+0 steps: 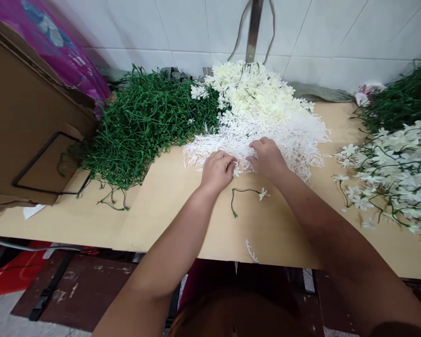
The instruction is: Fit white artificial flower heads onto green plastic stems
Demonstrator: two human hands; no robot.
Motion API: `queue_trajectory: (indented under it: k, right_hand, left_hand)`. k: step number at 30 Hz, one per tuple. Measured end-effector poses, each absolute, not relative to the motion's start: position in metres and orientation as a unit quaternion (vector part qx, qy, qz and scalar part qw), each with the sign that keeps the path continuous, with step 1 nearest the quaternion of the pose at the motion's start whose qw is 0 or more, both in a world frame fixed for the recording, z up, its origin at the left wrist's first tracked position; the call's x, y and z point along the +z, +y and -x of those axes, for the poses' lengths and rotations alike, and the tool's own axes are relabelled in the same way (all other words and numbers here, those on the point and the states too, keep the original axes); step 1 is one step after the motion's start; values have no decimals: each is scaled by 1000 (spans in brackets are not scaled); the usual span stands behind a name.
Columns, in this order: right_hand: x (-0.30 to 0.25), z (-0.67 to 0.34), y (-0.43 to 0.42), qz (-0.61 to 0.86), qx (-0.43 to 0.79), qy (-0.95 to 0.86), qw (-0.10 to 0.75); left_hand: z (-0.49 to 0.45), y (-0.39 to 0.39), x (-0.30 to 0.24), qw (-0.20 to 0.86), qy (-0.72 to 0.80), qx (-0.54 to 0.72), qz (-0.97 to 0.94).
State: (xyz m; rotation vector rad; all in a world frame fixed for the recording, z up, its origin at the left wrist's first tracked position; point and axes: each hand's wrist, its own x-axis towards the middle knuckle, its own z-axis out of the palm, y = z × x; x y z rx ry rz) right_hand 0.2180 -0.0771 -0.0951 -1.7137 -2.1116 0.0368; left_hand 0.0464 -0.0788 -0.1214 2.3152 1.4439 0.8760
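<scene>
My left hand (216,169) and my right hand (267,157) rest side by side at the near edge of a heap of white plastic sprigs (294,135) on a tan table (168,210). Both hands have their fingers curled and pinched into the sprigs. Between the two hands sits a small white flower piece (237,171). Just below the hands lies one green stem with a white flower (247,193). Behind the sprigs is a pile of cream flower heads (252,89).
A large heap of green stems (143,124) fills the left back of the table. Finished stems with white flowers (393,173) lie at the right, more green stems (403,96) behind them. A cardboard box (24,121) stands at left. A loose white sprig (251,251) lies near the front edge.
</scene>
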Motion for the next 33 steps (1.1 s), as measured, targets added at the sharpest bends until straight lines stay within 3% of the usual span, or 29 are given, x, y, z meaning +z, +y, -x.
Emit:
queue_trajectory:
  k: [10, 17, 21, 25, 33]
  right_hand:
    - [-97, -209, -70, 633, -26, -748, 200]
    - [-88, -202, -66, 653, -6, -746, 134]
    - [-83, -218, -69, 655, 83, -701, 271]
    - [-81, -231, -82, 626, 263, -593, 432]
    - [-76, -221, -115, 492, 540, -456, 508]
  left_hand:
    - [-40, -72, -126, 187, 510, 436, -718]
    - [-39, -68, -120, 259, 525, 478, -654]
    - [-41, -69, -115, 312, 502, 512, -624]
    - [-46, -72, -107, 441, 467, 533, -551]
    - [-48, -85, -97, 641, 384, 488, -452]
